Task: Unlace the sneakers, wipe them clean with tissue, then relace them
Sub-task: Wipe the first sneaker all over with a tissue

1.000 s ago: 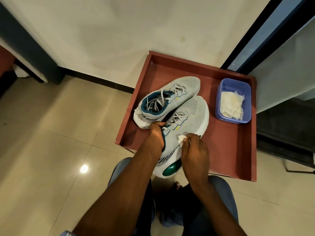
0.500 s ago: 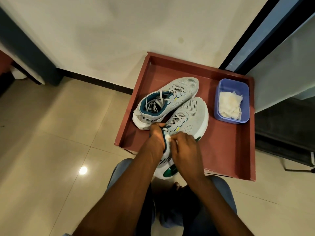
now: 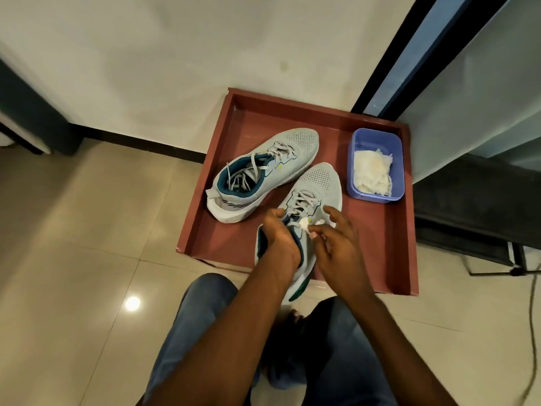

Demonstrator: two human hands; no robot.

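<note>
The person wears faded blue denim jeans (image 3: 199, 326) on both legs — slightly creased at the knees. Both forearms are bare, no sleeves reaching them; the left hand (image 3: 281, 244) and right hand (image 3: 336, 247) carry no gloves.

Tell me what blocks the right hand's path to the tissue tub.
Nothing visible does. The right hand pinches a tissue over the near sneaker; only bare tray floor lies between it and the blue tub.

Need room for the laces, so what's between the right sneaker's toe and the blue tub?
Head view: only bare tray floor separates the sneaker from the blue tub.
</note>
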